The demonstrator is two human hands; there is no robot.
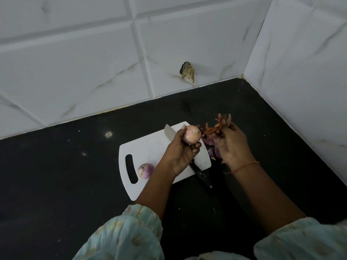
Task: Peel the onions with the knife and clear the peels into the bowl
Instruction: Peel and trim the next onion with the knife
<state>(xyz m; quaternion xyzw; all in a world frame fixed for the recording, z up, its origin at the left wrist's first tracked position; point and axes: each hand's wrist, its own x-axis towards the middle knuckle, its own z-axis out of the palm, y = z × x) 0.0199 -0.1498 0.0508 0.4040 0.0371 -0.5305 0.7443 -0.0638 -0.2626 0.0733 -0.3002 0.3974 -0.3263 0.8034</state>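
Note:
My left hand (183,150) grips a pale, peeled onion (191,136) above the white cutting board (150,147). My right hand (231,142) holds a bunch of orange-brown peels (218,126) just right of the board. More purple peels (212,147) lie under that hand on the counter. A second onion (146,170), purple, sits on the board near its handle slot. The knife (170,135) lies across the board with its blade toward the wall and its black handle (201,177) off the board's near edge. No bowl is in view.
The black counter (65,175) runs into a corner of white tiled walls (300,72) at the back and right. A chipped hole (187,72) marks the back wall. My light green sleeves (131,237) fill the bottom edge.

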